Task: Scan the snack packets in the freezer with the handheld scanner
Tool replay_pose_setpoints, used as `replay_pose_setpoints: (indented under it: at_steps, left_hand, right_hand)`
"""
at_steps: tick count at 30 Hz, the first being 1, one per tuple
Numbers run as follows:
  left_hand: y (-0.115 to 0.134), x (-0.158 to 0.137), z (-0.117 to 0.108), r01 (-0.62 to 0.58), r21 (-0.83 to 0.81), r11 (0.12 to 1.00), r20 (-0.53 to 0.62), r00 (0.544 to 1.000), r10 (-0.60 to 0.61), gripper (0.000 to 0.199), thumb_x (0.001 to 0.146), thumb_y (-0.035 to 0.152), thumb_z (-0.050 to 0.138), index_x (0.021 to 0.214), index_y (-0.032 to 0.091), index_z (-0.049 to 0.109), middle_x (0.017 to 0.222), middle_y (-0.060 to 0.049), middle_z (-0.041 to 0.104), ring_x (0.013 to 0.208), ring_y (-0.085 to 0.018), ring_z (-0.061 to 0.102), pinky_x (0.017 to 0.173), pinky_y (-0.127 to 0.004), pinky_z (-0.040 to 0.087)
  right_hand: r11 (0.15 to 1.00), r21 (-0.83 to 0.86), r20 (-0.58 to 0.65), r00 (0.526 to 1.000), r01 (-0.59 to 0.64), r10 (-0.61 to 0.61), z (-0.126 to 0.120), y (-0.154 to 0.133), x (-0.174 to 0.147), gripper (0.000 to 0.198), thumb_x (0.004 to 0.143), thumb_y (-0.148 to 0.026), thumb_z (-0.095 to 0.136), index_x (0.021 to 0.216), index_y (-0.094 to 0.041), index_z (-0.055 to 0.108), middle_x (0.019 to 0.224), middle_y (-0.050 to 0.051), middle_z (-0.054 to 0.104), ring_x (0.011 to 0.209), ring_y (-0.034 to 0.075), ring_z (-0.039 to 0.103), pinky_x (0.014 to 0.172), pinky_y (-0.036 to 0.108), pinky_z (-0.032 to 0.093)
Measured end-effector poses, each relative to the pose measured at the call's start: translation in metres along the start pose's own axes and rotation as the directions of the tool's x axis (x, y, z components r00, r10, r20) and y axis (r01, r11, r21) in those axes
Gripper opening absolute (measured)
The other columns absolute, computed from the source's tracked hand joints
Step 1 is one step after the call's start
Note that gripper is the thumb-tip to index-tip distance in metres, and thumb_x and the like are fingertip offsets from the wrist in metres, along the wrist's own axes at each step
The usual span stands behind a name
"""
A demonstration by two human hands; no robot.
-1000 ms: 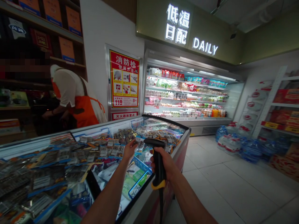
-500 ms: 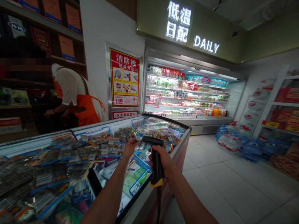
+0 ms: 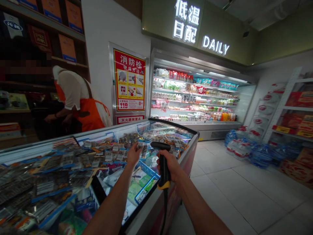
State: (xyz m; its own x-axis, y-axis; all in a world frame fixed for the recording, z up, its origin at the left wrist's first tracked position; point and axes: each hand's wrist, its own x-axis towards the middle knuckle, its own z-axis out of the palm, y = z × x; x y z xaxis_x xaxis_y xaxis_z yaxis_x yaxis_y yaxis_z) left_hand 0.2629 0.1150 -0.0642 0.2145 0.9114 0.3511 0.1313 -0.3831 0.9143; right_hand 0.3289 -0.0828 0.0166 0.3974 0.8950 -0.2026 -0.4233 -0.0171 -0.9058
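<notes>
My right hand (image 3: 170,163) is wrapped around the grip of a black and yellow barcode scanner (image 3: 164,169), its head pointing left and its cable hanging down. Just left of the scanner head, my left hand (image 3: 134,155) pinches a small clear packet (image 3: 143,149) with a blue edge; my fingers partly cover it. Many similar packets (image 3: 66,159) with white labels lie spread over the glass top of a chest freezer (image 3: 149,205). Below my left forearm, a blue basket (image 3: 147,169) with green and white bags shows inside the freezer.
A person in an orange apron (image 3: 89,112) bends by the shelves at left. A lit open fridge (image 3: 195,125) full of packaged goods stands at the back. Bottled water (image 3: 262,156) sits on the tiled floor (image 3: 227,186) at right, beside white shelving (image 3: 288,107).
My left hand has shifted slightly left and down with the packet, which now shows more of its face. The scanner has tilted a little. The person in the apron stays bent over.
</notes>
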Motion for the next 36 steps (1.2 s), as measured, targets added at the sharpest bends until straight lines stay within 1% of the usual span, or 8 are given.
replay_pose_setpoints:
  at_steps: [6, 14, 18, 20, 23, 27, 32, 36]
  left_hand:
    - [0.025, -0.009, -0.042, 0.08, 0.615, 0.784, -0.129, 0.992, 0.0, 0.054, 0.075, 0.029, 0.044, 0.126, 0.015, 0.037, 0.092, -0.015, 0.065, 0.086, -0.028, 0.06, 0.077, -0.039, 0.04]
    - [0.023, -0.004, -0.095, 0.123, 0.78, 0.613, -0.201, 0.978, 0.059, 0.043, 0.073, 0.017, 0.041, 0.115, 0.016, 0.049, 0.11, -0.018, 0.055, 0.101, -0.034, 0.049, 0.08, -0.051, 0.035]
    - [0.038, -0.017, -0.063, 0.014, 0.802, 0.597, -0.184, 0.957, 0.224, 0.04, 0.074, 0.017, 0.04, 0.112, 0.014, 0.051, 0.121, -0.017, 0.047, 0.107, -0.033, 0.045, 0.084, -0.047, 0.034]
    - [0.049, -0.027, -0.03, -0.066, 0.746, 0.663, -0.057, 0.985, 0.161, 0.039, 0.074, 0.022, 0.043, 0.112, 0.015, 0.052, 0.119, -0.015, 0.049, 0.108, -0.031, 0.045, 0.085, -0.045, 0.035]
    - [0.057, -0.043, 0.024, 0.026, 0.589, 0.808, 0.084, 0.992, -0.093, 0.047, 0.07, 0.038, 0.05, 0.112, 0.017, 0.052, 0.113, -0.017, 0.055, 0.106, -0.034, 0.047, 0.083, -0.047, 0.034]
    - [0.055, -0.061, 0.079, 0.092, 0.502, 0.86, 0.114, 0.978, -0.172, 0.062, 0.062, 0.047, 0.057, 0.111, 0.009, 0.051, 0.106, -0.024, 0.058, 0.107, -0.04, 0.044, 0.085, -0.053, 0.027]
    - [0.046, -0.067, 0.093, 0.001, 0.519, 0.855, 0.153, 0.984, -0.094, 0.071, 0.056, 0.036, 0.065, 0.119, 0.013, 0.043, 0.111, -0.021, 0.056, 0.112, -0.038, 0.04, 0.091, -0.054, 0.019]
    - [0.034, -0.056, 0.077, -0.009, 0.431, 0.902, 0.218, 0.971, -0.094, 0.076, 0.058, 0.019, 0.061, 0.128, 0.017, 0.032, 0.112, -0.015, 0.056, 0.104, -0.029, 0.05, 0.086, -0.042, 0.032]
  right_hand:
    - [0.996, -0.03, -0.166, 0.982, 0.089, -0.093, -0.034, -0.015, 0.0, 0.02, 0.067, -0.036, 0.052, 0.064, -0.016, 0.049, 0.041, -0.004, 0.049, 0.033, 0.009, 0.045, 0.033, 0.02, 0.034]
    - [0.994, 0.031, -0.232, 0.968, 0.106, -0.096, -0.062, -0.019, -0.006, 0.019, 0.069, -0.035, 0.052, 0.067, -0.016, 0.05, 0.042, -0.003, 0.049, 0.034, 0.009, 0.045, 0.032, 0.021, 0.035]
    - [0.993, 0.067, -0.222, 0.972, 0.094, -0.077, -0.068, -0.016, -0.007, 0.02, 0.069, -0.036, 0.053, 0.068, -0.016, 0.05, 0.043, -0.004, 0.048, 0.034, 0.009, 0.044, 0.032, 0.021, 0.035]
    - [0.992, 0.073, -0.216, 0.972, 0.107, -0.09, -0.071, -0.016, -0.008, 0.021, 0.068, -0.036, 0.054, 0.067, -0.016, 0.05, 0.043, -0.004, 0.048, 0.034, 0.009, 0.044, 0.032, 0.021, 0.035]
    - [0.988, 0.081, -0.197, 0.974, 0.128, -0.109, -0.076, -0.014, -0.011, 0.021, 0.067, -0.037, 0.055, 0.067, -0.016, 0.05, 0.045, -0.004, 0.048, 0.035, 0.009, 0.045, 0.033, 0.02, 0.034]
    - [0.987, 0.092, -0.204, 0.973, 0.13, -0.109, -0.083, -0.013, -0.015, 0.023, 0.067, -0.039, 0.054, 0.07, -0.017, 0.05, 0.045, -0.004, 0.049, 0.035, 0.009, 0.044, 0.033, 0.02, 0.034]
    - [0.994, 0.062, -0.237, 0.969, 0.088, -0.071, -0.083, -0.012, -0.013, 0.023, 0.067, -0.039, 0.053, 0.069, -0.016, 0.05, 0.043, -0.004, 0.048, 0.034, 0.01, 0.044, 0.033, 0.022, 0.034]
    - [0.995, 0.03, -0.224, 0.97, 0.099, -0.09, -0.069, -0.012, -0.011, 0.023, 0.065, -0.039, 0.054, 0.065, -0.016, 0.05, 0.043, -0.003, 0.049, 0.034, 0.01, 0.045, 0.033, 0.022, 0.034]
